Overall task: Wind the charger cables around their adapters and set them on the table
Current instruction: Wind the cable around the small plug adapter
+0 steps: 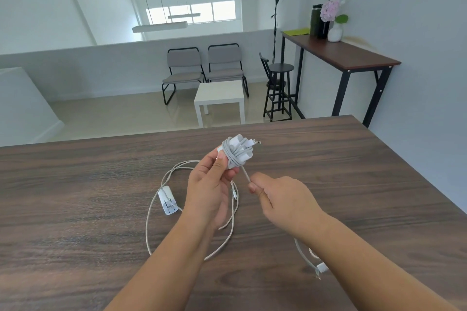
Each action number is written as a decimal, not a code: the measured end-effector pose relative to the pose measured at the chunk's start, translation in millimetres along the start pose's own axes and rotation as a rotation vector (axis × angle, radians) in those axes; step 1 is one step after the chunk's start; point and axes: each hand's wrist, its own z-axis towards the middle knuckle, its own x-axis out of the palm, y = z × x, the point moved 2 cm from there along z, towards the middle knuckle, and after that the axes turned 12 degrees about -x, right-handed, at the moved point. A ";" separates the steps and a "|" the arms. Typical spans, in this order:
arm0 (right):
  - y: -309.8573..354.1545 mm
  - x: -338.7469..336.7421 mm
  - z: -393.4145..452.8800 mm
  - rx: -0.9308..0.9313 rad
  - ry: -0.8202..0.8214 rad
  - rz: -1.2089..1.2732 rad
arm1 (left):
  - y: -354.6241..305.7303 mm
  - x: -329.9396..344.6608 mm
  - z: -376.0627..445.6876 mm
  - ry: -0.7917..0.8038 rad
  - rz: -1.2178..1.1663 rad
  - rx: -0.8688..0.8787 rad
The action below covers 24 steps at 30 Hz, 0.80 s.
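As left hand (209,184) grips wound adapter (236,151) | right hand (280,199) pinches cable (245,175) | markings unreadable

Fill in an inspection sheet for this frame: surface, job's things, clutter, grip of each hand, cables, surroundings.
Surface: dark wood-grain table, bare where visible.
Job's things: wound adapter held above the table; second adapter lying flat, prongs showing, cable unwound.
Clutter: nothing seen.
Grip: left hand holds the wound adapter; right hand pinches its cable tail.
Cables: loose cable loops on the table round the second adapter; a third cable end shows under the right forearm.
Surroundings: two grey chairs, white side table, black stool, tall side table with flowers.
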 end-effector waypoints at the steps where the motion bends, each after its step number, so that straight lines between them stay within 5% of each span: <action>1: -2.4 0.0 -1.6 -0.001 -0.006 -0.018 | -1.7 0.8 -1.5 0.015 -0.027 -0.016; 13: 0.4 8.3 -6.0 -0.025 0.099 0.077 | 1.9 -7.6 -0.2 -0.021 -0.046 -0.031; 24: 19.0 -60.3 21.8 -0.135 0.299 -0.215 | 1.4 -16.4 -3.9 -0.087 0.723 0.295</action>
